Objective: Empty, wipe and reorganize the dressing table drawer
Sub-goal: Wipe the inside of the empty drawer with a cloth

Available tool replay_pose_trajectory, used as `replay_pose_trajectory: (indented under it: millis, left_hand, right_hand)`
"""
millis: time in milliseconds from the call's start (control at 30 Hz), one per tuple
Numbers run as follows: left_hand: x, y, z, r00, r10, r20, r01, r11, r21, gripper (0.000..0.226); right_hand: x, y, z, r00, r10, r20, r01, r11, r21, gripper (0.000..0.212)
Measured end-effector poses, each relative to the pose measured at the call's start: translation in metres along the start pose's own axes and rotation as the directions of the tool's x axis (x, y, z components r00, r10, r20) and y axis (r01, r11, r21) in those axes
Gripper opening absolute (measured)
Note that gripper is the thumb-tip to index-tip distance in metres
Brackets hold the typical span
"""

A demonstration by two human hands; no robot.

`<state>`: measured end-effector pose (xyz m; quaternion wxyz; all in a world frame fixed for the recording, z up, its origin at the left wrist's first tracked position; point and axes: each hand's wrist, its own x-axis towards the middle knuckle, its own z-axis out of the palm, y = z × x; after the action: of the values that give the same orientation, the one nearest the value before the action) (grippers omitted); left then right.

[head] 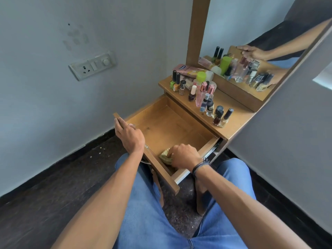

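The drawer (167,126) was emptied; the right hand (183,156) gripped a cloth (165,156), wiping. The left hand (128,134) clasped its front. Bottles (203,97) on the worktop (231,121) awaited return.

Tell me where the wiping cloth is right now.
In the head view, the cloth sits inside the open drawer, at its near corner behind the front panel, pressed under the right hand.

Even, soft daylight; moderately bright, no harsh glare. Faint shadow inside the drawer (167,126) along its near wall. Wide-angle distortion bends the wall (45,78) and floor lines towards the frame edges. Centre reasonably sharp; forearms at the bottom edge slightly soft.
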<state>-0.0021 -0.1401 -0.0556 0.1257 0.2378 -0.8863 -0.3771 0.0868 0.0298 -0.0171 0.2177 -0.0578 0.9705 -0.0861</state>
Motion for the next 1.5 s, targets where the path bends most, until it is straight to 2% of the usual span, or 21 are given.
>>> replay_pose_trajectory:
  millis: [67, 200, 333, 433, 500, 600, 733, 900, 1067, 1133, 1267, 1400, 1500]
  left_hand:
    - [0.000, 0.000, 0.000, 1.000, -0.001, 0.001, 0.001, 1.000, -0.002, 0.056]
    - [-0.002, 0.002, -0.001, 1.000, 0.000, 0.003, 0.001, 1.000, -0.019, 0.056]
    - [-0.003, 0.003, -0.002, 1.000, -0.006, 0.003, 0.006, 0.999, -0.044, 0.056]
    - [-0.003, 0.002, -0.002, 1.000, -0.012, -0.001, 0.012, 0.998, -0.060, 0.055]
    - [-0.002, 0.002, -0.002, 1.000, -0.014, -0.005, 0.014, 0.997, -0.082, 0.055]
    - [-0.003, 0.001, -0.002, 1.000, -0.014, -0.011, 0.012, 0.991, -0.131, 0.053]
    - [-0.003, 0.001, -0.001, 0.999, -0.018, -0.033, 0.013, 0.988, -0.155, 0.051]
    - [-0.005, 0.001, -0.001, 0.998, -0.009, -0.055, 0.000, 0.989, -0.149, 0.051]
    - [-0.003, 0.000, 0.000, 0.997, -0.009, -0.071, -0.001, 0.989, -0.145, 0.051]
    - [-0.003, -0.001, 0.001, 0.997, -0.010, -0.075, -0.001, 0.990, -0.141, 0.051]
    - [0.000, -0.002, 0.002, 0.997, -0.010, -0.078, 0.000, 0.991, -0.135, 0.051]
    - [-0.002, -0.001, 0.002, 0.998, -0.013, -0.059, 0.005, 0.991, -0.133, 0.051]
    - [-0.003, -0.001, 0.001, 0.998, -0.014, -0.060, 0.006, 0.991, -0.135, 0.051]
  right_hand:
    - [0.004, 0.017, -0.014, 0.999, 0.012, -0.032, -0.014, 0.997, -0.071, 0.024]
    - [0.013, 0.055, -0.032, 0.984, 0.161, -0.075, -0.170, 0.977, -0.128, 0.029]
    - [0.011, 0.047, -0.024, 0.983, 0.173, -0.059, -0.179, 0.974, -0.141, 0.032]
    - [0.011, 0.027, -0.006, 0.987, 0.149, -0.057, -0.152, 0.987, -0.053, 0.026]
    - [0.019, 0.023, 0.002, 0.977, 0.210, -0.048, -0.203, 0.972, 0.120, 0.031]
    - [0.037, 0.024, 0.009, 0.928, 0.369, -0.057, -0.302, 0.832, 0.464, 0.044]
    - [0.068, 0.013, -0.005, 0.880, 0.467, -0.089, -0.228, 0.578, 0.783, 0.042]
    - [0.128, -0.015, -0.032, 0.884, 0.464, -0.049, -0.096, 0.283, 0.954, 0.046]
    - [0.193, -0.043, -0.019, 0.916, 0.399, 0.038, -0.053, 0.027, 0.998, 0.058]
    - [0.193, -0.056, -0.017, 0.911, 0.412, 0.026, -0.047, 0.040, 0.998, 0.058]
    - [0.177, -0.071, -0.006, 0.942, 0.335, -0.009, -0.074, 0.235, 0.969, 0.054]
    - [0.171, -0.081, 0.008, 0.962, 0.272, -0.027, -0.070, 0.341, 0.937, 0.011]
    - [0.163, -0.076, 0.012, 0.981, 0.182, -0.063, -0.009, 0.371, 0.929, 0.032]
